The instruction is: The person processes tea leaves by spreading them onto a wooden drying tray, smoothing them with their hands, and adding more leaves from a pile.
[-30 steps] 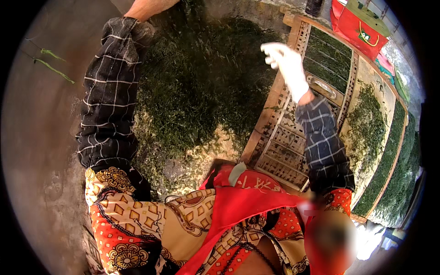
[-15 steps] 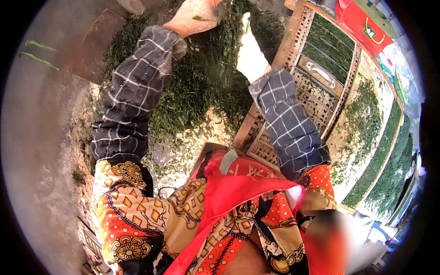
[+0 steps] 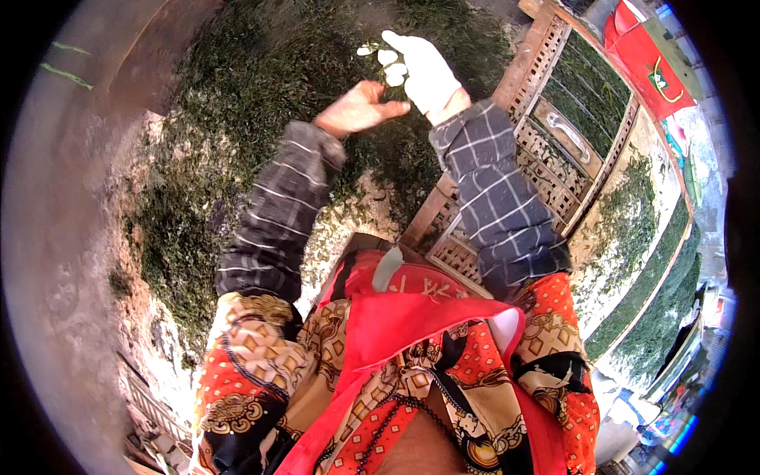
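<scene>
Nearest the camera hangs a red and orange patterned cloth garment (image 3: 396, 372). Above it, both checked grey sleeves (image 3: 277, 222) have swung inward since a second ago, when the arms were spread wide. The bare left hand (image 3: 356, 109) now lies palm-up, fingers loosely spread, holding nothing. The right hand (image 3: 423, 70), in a white glove, meets it over the heap of dark green shredded leaves (image 3: 237, 119); its fingers are extended together. The work appears to have shifted to the heap's far centre. Beyond, to the right, stands a wooden lattice drying tray (image 3: 554, 150).
</scene>
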A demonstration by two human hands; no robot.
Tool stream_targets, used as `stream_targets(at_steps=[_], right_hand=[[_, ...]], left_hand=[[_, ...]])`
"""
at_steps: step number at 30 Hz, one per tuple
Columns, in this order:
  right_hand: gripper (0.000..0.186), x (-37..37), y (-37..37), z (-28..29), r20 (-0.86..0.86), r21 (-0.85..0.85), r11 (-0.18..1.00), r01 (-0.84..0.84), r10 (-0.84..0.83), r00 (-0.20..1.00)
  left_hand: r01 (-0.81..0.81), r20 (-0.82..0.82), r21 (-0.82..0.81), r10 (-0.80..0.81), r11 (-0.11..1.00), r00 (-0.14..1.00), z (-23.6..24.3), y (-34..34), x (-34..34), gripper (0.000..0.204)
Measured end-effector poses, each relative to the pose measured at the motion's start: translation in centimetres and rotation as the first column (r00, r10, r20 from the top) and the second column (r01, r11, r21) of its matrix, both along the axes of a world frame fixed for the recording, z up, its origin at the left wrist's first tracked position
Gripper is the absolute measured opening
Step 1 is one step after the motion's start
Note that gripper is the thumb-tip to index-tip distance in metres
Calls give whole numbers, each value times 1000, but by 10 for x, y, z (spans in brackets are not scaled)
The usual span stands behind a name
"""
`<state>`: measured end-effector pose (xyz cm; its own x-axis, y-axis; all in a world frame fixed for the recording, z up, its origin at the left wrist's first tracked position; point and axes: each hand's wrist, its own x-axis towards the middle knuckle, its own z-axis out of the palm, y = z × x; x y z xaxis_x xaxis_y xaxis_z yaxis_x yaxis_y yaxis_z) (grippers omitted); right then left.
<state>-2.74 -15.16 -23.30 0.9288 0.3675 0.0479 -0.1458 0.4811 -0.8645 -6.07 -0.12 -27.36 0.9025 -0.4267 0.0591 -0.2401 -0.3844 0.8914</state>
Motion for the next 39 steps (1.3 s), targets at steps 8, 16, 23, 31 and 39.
stream_targets(at_steps=[8, 16, 23, 31, 39], right_hand=[[22, 14, -3, 34, 33, 1, 977, -214, 214, 976], [38, 90, -26, 179, 103, 236, 770, -593, 587, 803], [43, 95, -41, 99, -184, 363, 800, -478, 565, 804], [19, 21, -82, 9, 65, 109, 981, -160, 154, 986], [21, -76, -122, -4, -336, 103, 963, 249, -202, 920]], left_hand=[[-203, -94, -131, 191, 970, 977, -78, 15, -36, 31], [-85, 92, 693, 30, 716, 995, -170, 32, -126, 30], [-549, 356, 318, 440, 773, 825, -43, 60, -42, 33], [-208, -314, -698, -32, 685, 949, 14, -52, 2, 63], [-285, -401, -915, -584, 284, 705, -19, -154, -11, 84]])
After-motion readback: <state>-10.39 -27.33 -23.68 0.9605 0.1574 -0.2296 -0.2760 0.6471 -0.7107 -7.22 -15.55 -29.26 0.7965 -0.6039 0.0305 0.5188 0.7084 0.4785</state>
